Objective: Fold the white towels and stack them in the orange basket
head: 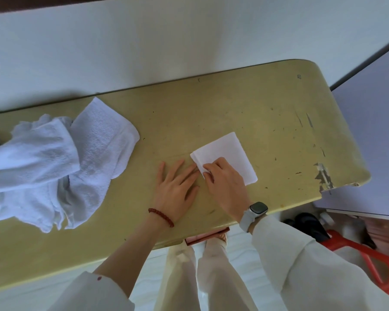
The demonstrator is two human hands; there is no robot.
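Note:
A small white towel (228, 153), folded into a square, lies on the yellow-green table (245, 104), right of centre. My right hand (222, 180) rests on its near left corner, with the fingertips pinching the folded edge. My left hand (177, 189) lies flat on the table just left of the towel, fingers spread, its fingertips close to the towel's edge. A heap of unfolded white towels (54, 162) sits at the table's left end. Part of an orange basket (373, 261) shows on the floor at the lower right, below the table's edge.
The table's right end is rounded, with chipped paint (323, 178) near its front corner. A white wall (166, 41) runs behind the table. A grey surface (373, 140) stands to the right. Dark shoes (308, 223) lie on the floor by the basket.

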